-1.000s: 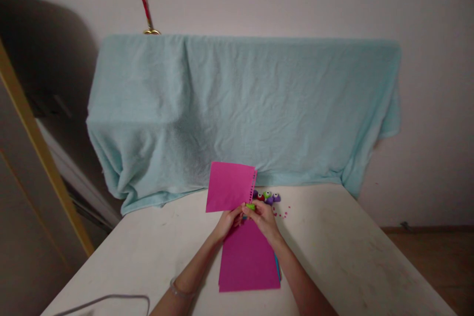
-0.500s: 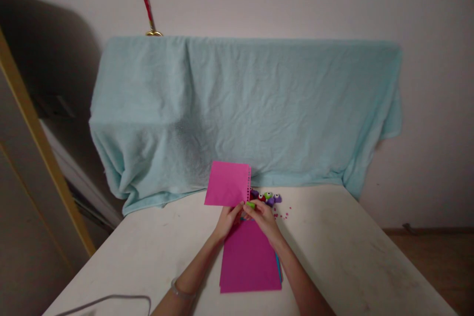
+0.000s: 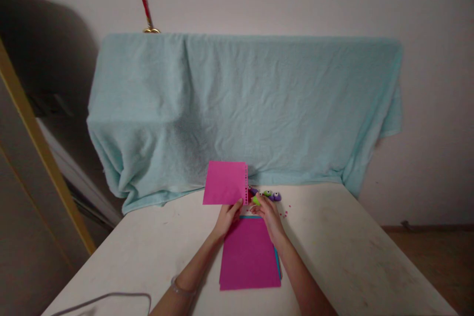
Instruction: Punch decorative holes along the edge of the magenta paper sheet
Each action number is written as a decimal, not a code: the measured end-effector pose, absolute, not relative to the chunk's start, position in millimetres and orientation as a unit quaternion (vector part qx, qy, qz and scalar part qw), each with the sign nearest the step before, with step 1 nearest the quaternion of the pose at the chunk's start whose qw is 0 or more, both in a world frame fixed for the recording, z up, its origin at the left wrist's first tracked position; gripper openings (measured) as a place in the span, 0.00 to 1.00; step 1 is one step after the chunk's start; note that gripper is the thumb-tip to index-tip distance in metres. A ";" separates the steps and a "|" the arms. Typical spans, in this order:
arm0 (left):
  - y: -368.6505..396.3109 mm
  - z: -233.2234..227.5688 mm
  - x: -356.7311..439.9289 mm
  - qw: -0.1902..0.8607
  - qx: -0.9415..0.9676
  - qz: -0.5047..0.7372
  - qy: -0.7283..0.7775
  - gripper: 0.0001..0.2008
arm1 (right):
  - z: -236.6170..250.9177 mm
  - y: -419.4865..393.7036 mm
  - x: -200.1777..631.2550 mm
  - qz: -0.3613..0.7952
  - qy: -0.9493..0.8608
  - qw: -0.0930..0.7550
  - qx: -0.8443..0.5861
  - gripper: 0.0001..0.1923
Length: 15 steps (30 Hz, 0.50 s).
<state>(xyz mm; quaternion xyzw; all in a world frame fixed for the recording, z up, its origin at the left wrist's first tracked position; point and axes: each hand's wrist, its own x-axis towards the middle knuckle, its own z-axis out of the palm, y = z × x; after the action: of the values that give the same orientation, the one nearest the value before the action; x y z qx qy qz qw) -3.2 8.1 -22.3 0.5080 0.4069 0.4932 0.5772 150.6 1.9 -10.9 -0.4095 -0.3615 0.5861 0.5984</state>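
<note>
The pink sheet (image 3: 224, 182) is a flat, near-rectangular piece of paper with a row of small punched holes along its right edge. It is positioned above the far part of the bench (image 3: 333, 247), in front of the pale blue towel (image 3: 259, 108). The left hand (image 3: 228, 218) pinches the sheet near its lower right corner, thumb on the near face. The right hand (image 3: 267, 211) is set just beside that edge, apart from the paper; its fingers are curved around a small green punch (image 3: 256, 200), although detail there is too small to confirm the grip. Both forearms extend forward and converge, flanking the magenta paper stack (image 3: 250, 256).
</note>
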 end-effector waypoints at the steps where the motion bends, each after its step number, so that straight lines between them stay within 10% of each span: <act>1: 7.9 -21.7 -3.3 0.573 0.512 0.492 0.410 0.23 | -10.0 1.5 150.9 0.590 -0.355 0.598 -0.409 0.22; 15: 3.6 -15.4 -2.5 0.518 0.555 0.477 0.442 0.25 | -10.0 1.7 151.8 0.627 -0.313 0.589 -0.403 0.26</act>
<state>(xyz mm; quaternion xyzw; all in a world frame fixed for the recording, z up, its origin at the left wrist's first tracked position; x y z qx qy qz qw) -2.5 3.6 -15.4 0.5552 0.4416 0.4774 0.5184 151.8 1.7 -10.0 -0.4029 -0.3127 0.6269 0.5890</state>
